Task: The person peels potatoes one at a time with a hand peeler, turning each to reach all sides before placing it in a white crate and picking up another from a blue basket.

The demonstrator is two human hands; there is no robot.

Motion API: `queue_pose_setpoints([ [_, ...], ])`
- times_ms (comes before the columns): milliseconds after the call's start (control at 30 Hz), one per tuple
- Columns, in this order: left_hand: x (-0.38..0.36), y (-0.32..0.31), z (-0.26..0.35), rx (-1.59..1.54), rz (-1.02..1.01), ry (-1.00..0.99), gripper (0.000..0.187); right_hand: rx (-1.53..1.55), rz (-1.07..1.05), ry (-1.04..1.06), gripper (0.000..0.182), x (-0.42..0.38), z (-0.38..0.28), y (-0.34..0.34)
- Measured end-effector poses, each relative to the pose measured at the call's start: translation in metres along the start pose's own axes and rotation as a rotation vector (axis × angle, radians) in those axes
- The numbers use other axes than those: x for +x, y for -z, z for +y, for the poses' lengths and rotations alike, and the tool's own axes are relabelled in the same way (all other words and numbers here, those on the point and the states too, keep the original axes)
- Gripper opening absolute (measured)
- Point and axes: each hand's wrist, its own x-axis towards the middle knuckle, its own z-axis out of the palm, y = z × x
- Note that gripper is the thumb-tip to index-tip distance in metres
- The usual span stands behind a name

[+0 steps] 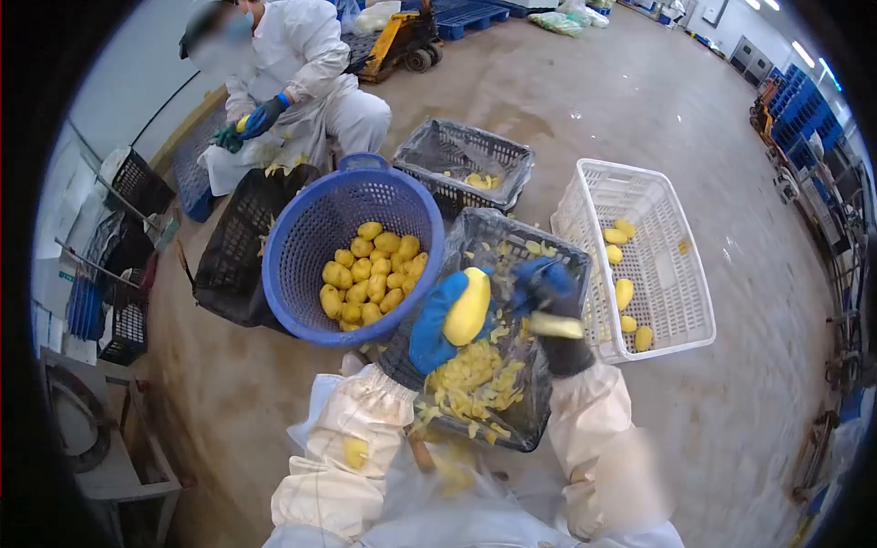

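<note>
My left hand, in a blue glove, is closed around a yellow peeled potato. To its right, my right hand, also blue-gloved, is smeared by motion, so its fingers and anything in them cannot be made out. A pale yellow strip, blurred, shows in front of the right wrist. Both hands are above a black crate lined with dark plastic. Yellow peelings are heaped in this crate, mostly at its near end.
A blue round basket of potatoes stands left. At right, a white crate holds several potatoes. Behind is another black crate with peelings. A seated co-worker holds a potato at upper left. A pallet jack stands beyond.
</note>
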Motion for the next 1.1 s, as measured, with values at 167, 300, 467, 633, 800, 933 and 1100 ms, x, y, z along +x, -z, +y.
queue_pose_setpoints([
  [167, -0.018, -0.017, 0.008, 0.247, -0.115, 0.013, 0.046, -0.786, 0.275, 0.377, 0.015, 0.017, -0.003, 0.027],
  [300, -0.002, 0.004, 0.002, 0.251, -0.044, -0.110, 0.043, -0.042, 0.059, 0.077, 0.012, -0.008, -0.030, -0.022],
  [467, 0.005, 0.009, -0.009, 0.087, 0.050, -0.185, 0.047, -0.571, -0.164, 0.015, 0.018, -0.019, -0.005, -0.035],
  [633, 0.006, 0.017, -0.002, -0.210, -0.172, 0.201, 0.052, -0.252, 0.179, 0.092, 0.018, -0.003, -0.032, -0.008],
  [800, -0.005, 0.008, -0.006, 0.467, -0.195, -0.226, 0.049, -0.251, 0.214, -0.045, 0.022, -0.008, -0.031, -0.022],
  [933, -0.006, -0.012, 0.004, 0.385, -0.153, -0.169, 0.035, -0.232, 0.059, -0.021, 0.019, -0.014, -0.046, -0.010],
  [1100, 0.001, -0.019, -0.007, 0.492, -0.153, -0.112, 0.037, 0.056, 0.313, -0.004, 0.021, -0.004, -0.035, 0.050],
])
